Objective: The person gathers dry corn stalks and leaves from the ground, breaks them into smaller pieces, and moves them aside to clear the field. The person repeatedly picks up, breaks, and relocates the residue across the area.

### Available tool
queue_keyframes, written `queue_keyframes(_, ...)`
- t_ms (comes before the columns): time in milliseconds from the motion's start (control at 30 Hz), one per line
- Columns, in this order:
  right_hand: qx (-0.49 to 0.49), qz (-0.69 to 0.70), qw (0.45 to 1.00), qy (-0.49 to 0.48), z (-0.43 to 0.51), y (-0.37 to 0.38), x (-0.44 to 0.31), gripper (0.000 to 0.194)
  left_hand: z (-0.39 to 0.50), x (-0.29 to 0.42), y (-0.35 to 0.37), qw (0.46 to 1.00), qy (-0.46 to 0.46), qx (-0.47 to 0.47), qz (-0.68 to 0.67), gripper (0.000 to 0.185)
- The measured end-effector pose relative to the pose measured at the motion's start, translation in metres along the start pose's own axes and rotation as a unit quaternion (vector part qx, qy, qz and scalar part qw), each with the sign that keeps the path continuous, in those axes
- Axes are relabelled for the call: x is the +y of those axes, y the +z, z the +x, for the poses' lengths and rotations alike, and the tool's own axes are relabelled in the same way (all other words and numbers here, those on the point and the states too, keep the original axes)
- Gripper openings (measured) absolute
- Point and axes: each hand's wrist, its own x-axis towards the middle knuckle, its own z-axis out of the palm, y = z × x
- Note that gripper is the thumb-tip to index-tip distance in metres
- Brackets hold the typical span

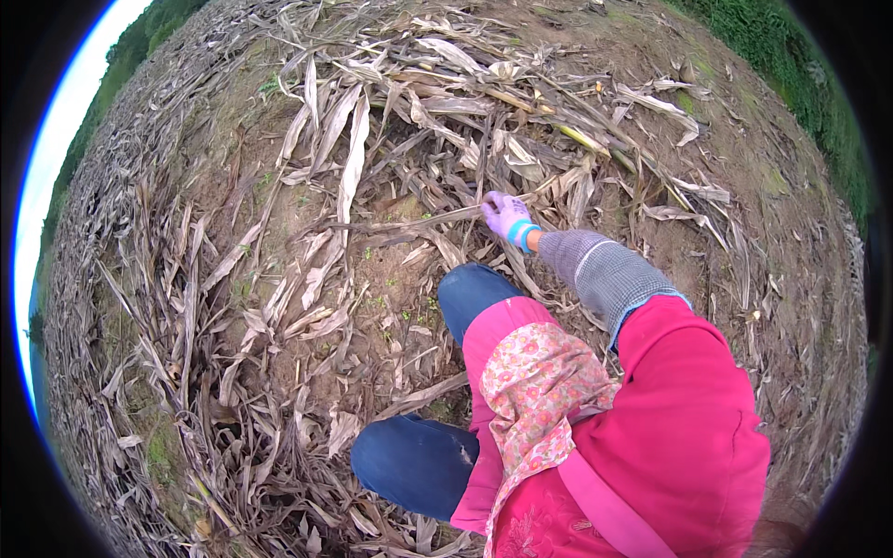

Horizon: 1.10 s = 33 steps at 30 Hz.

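Observation:
My right hand (504, 213), in a light purple glove with a blue cuff, is at a long dry corn stalk (418, 222) that stretches left across the soil. Its fingers are curled and partly hidden, so how firmly they hold the stalk cannot be told. Beyond the hand lies a pile of dry corn stalks and leaves (453, 104), with a yellow-green stalk (583, 139) among them. My left hand is out of view. Before me are my bent knees in dark blue trousers (418, 464) and a pink apron with a floral cloth (537, 370).
More dry corn stalks (185, 328) lie thickly on the left. Brown soil (391, 279) with small green weeds shows between the heaps. Green vegetation (760, 49) borders the field at the upper right, and trees and sky show at the left rim.

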Motion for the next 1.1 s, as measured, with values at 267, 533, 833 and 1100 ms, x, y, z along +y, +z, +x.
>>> queue_keyframes(267, -0.135, -0.269, 0.935, 0.189, -0.053, -0.021, 0.129, 0.073, -0.041, 0.092, 0.026, 0.977, 0.127, -0.158, 0.062, 0.081)
queue_keyframes(533, -0.048, -0.286, 0.932, 0.220, -0.045, -0.028, 0.142, 0.075, -0.050, 0.176, 0.064, 0.964, 0.190, -0.158, -0.102, 0.066)
queue_keyframes(833, -0.056, -0.126, 0.951, 0.276, -0.033, -0.034, 0.167, 0.084, -0.046, 0.219, 0.047, 0.958, 0.230, -0.117, -0.126, 0.050)
queue_keyframes(1100, -0.154, -0.174, 0.939, 0.253, -0.045, -0.004, 0.222, 0.067, -0.063, 0.207, 0.036, 0.956, 0.221, -0.115, -0.154, 0.042)
